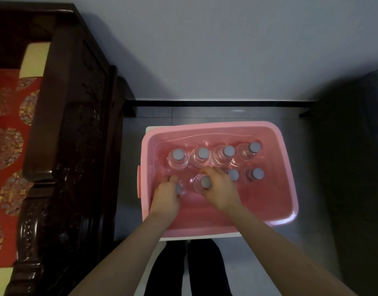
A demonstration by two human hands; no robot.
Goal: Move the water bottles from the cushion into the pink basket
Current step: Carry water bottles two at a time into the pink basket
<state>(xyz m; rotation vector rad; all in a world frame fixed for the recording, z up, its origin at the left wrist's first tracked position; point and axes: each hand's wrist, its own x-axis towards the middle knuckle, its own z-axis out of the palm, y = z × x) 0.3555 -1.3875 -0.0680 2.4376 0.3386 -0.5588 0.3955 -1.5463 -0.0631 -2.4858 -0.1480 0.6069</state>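
Head view shows us both hands down inside the pink basket (pixel 286 159). Our left hand (pixel 165 196) is curled round the left-hand bottle (pixel 180 189), its cap half hidden under our fingers. Our right hand (pixel 221 190) is clamped on the right-hand bottle (pixel 205 182), thumb and fingers about its shoulder. Just beyond both grips stands a row of four bottles (pixel 203 153); two more bottles (pixel 257 174) stand right of the right grip. No bottle shows on the visible part of the red cushion (pixel 10 124), far left of the grips. We judge the risk lies in letting go: a bottle released tilted, or knuckles lifted carelessly, could topple the close neighbours.
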